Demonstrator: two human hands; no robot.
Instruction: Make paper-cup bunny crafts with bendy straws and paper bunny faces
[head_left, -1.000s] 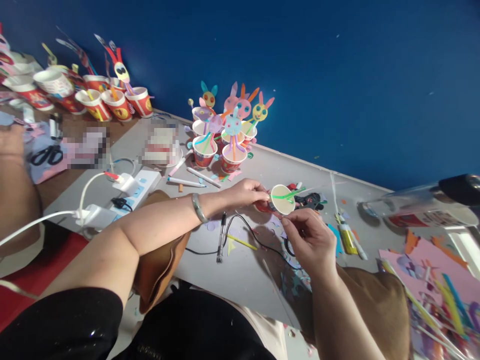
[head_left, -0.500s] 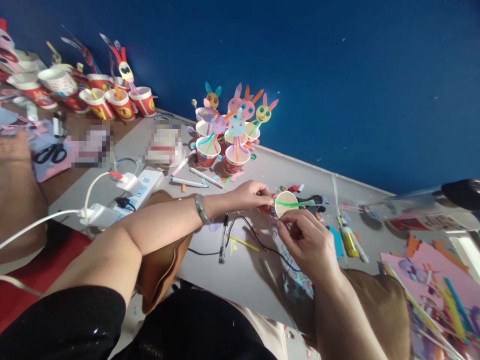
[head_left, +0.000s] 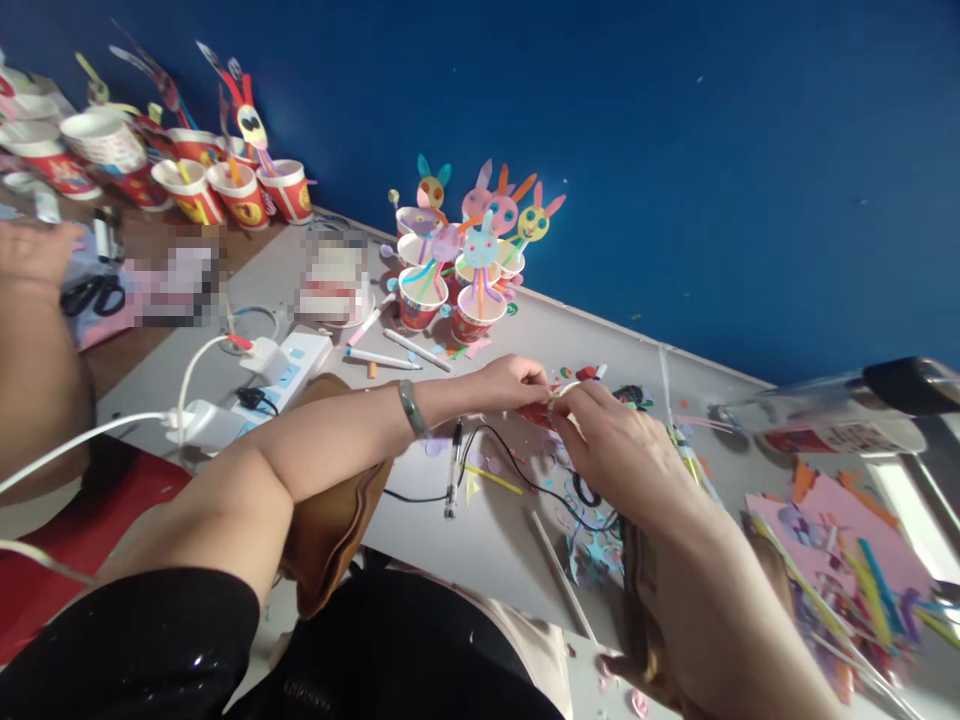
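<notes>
My left hand (head_left: 517, 385), closed, grips the left side of a red paper cup (head_left: 537, 413) above the grey table. My right hand (head_left: 611, 435) is bent over the cup's mouth with its fingers curled inward, covering most of the cup. Its fingertips meet those of my left hand at the rim, and what they pinch is hidden. Only a tiny bit of green shows between the hands. Below them lie a black cable (head_left: 517, 470), a clear pen (head_left: 454, 470) and a yellow stick (head_left: 495, 480).
Several cups with paper rabbit heads (head_left: 480, 245) stand by the blue wall. More red cups (head_left: 289, 190) are at the far left. A power strip (head_left: 289, 370) lies left, near another person's arm (head_left: 34, 370). A clear bottle (head_left: 832, 420) and pink paper (head_left: 847, 520) are right.
My right hand has moved up and inward over the cup's mouth, hiding the green pipe cleaner that lay across it. My left hand stays at the cup's side. The view has shifted slightly.
</notes>
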